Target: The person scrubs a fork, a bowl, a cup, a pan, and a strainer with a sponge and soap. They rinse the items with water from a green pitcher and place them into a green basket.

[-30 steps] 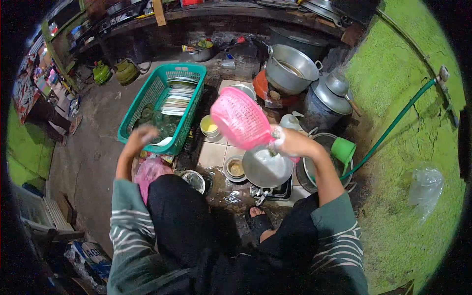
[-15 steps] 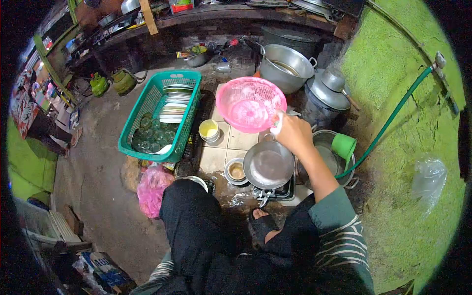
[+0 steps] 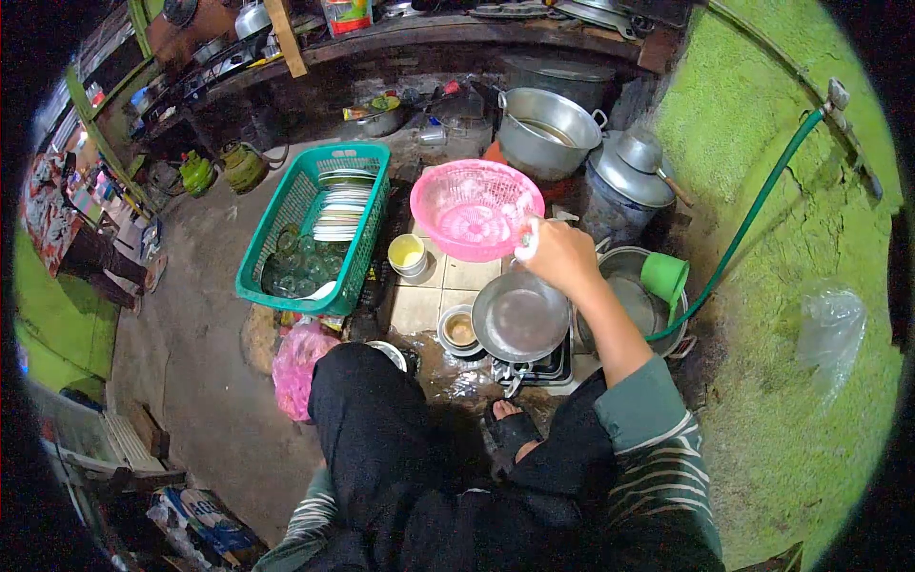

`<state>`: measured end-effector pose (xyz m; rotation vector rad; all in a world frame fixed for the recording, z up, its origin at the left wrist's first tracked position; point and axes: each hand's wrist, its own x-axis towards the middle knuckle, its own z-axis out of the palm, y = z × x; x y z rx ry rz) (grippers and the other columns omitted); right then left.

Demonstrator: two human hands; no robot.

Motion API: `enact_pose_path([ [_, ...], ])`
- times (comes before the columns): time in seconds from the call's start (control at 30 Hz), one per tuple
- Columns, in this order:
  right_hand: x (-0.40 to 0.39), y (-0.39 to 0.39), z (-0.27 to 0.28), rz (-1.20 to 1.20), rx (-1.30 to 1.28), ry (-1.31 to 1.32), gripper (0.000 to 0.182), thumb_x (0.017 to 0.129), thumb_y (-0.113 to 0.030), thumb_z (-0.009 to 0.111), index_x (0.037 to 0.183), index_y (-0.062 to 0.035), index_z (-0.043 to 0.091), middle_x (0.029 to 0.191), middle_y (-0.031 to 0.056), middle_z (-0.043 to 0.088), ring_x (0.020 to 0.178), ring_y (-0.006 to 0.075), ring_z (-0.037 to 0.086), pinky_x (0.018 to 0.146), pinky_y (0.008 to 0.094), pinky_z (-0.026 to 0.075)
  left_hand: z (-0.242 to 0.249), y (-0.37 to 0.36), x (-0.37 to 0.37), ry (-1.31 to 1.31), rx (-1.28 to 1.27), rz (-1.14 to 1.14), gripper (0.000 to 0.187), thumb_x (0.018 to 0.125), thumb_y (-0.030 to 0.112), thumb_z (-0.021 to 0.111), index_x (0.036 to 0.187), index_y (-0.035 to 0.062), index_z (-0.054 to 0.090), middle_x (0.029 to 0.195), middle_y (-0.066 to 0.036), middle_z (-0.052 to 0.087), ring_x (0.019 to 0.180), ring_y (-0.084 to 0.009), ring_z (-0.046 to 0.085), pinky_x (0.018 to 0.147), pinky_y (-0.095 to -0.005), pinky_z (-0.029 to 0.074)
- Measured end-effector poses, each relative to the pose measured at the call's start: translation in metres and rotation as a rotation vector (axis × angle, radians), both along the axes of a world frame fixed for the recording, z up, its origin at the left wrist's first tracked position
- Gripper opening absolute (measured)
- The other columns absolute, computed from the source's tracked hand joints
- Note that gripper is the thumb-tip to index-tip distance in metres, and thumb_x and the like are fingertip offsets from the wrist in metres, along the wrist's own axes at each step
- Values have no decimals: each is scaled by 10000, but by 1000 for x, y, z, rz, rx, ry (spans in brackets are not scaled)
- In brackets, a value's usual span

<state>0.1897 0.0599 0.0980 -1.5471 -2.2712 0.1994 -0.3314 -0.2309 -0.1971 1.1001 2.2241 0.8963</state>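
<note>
A pink perforated basket with white suds on it sits on the pale tiles. My right hand is at its lower right rim, fingers closed on a white soapy thing, perhaps a sponge, that I cannot make out fully. Just below the basket lies a round metal pan, nearest my wrist. My left hand is not visible; only its sleeve shows at the lower left. Left of the pan are a small bowl and a yellow-and-white tub.
A green basket holds plates and glasses. Right of my forearm, a large pot holds a green dipper beside a green hose. More pots stand behind. Another person's legs show far left.
The view has shifted slightly. My right hand is still at the pink basket's rim, with the white thing now showing more at its fingers.
</note>
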Motion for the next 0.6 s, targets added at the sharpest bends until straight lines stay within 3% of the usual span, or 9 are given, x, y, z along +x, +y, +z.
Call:
enact_pose_path([
  [0.1, -7, -3, 5, -75, -31, 37, 308, 710, -317, 618, 947, -121, 635, 839, 171, 658, 776, 358, 636, 682, 449, 509, -10, 3, 6, -117, 6, 30, 417, 909, 272, 487, 1241, 18, 498, 1173, -207, 567, 1053, -288, 558, 884, -386, 428],
  [0.13, -11, -3, 3, -106, -35, 102, 296, 727, -314, 580, 954, -136, 646, 829, 181, 658, 779, 360, 638, 692, 453, 504, 22, 11, 28, -155, 7, 44, 420, 911, 272, 484, 1244, 17, 496, 1178, -209, 566, 1055, -289, 558, 884, -387, 428],
  [0.17, -14, -3, -1, -136, -44, 170, 293, 744, -311, 542, 961, -152, 657, 820, 190, 658, 783, 362, 639, 702, 457, 498, 106, 47, 60, 70, -48, -63, 444, 925, 295, 471, 1256, -2, 479, 1197, -221, 550, 1070, -299, 549, 902, -376, 415],
  [0.2, -17, -3, -2, -130, -48, 172, 293, 744, -311, 542, 961, -152, 657, 820, 190, 658, 783, 362, 639, 702, 457, 498, 111, 71, 43, 102, 241, -164, 446, 932, 347, 468, 1189, -14, 518, 1129, -180, 587, 1022, -260, 559, 877, -353, 422],
  [0.3, -24, -5, -4, -119, -85, 213, 287, 724, -322, 556, 927, -148, 663, 837, 185, 661, 814, 366, 637, 717, 455, 495, 257, 132, 141, -231, 348, -261, 346, 956, 303, 416, 1063, 7, 561, 953, -88, 597, 902, -157, 547, 817, -300, 429],
  [0.37, -32, -13, -6, -133, -158, 312, 282, 722, -295, 594, 930, -107, 627, 821, 186, 656, 788, 363, 632, 704, 440, 492, 291, 162, 200, -370, 310, -576, 439, 965, 379, 352, 1143, 20, 532, 1007, -99, 604, 947, -191, 562, 854, -318, 439],
  [0.47, -57, -23, -38, -43, -63, 722, 337, 721, -213, 631, 1001, -51, 537, 806, 181, 622, 762, 352, 615, 682, 426, 485, 267, 198, 284, -828, 86, -695, 679, 922, 591, 287, 1290, 45, 451, 1216, -124, 551, 1116, -239, 517, 1002, -374, 358],
  [0.53, -76, -35, -69, 51, -63, 764, 451, 757, -83, 613, 1158, -35, 411, 729, 132, 583, 670, 252, 596, 615, 374, 472, 218, 232, 303, -1156, 51, -553, 748, 884, 642, 326, 1304, 31, 425, 1218, -145, 548, 1182, -245, 474, 1034, -391, 324],
  [0.6, -90, -59, -77, 185, -148, 729, 481, 775, -62, 579, 1197, -18, 354, 842, 171, 546, 753, 256, 568, 655, 368, 465, 228, 232, 315, -1401, 175, -439, 717, 882, 589, 414, 1299, 7, 424, 1225, -170, 540, 1165, -247, 505, 1017, -374, 359],
])
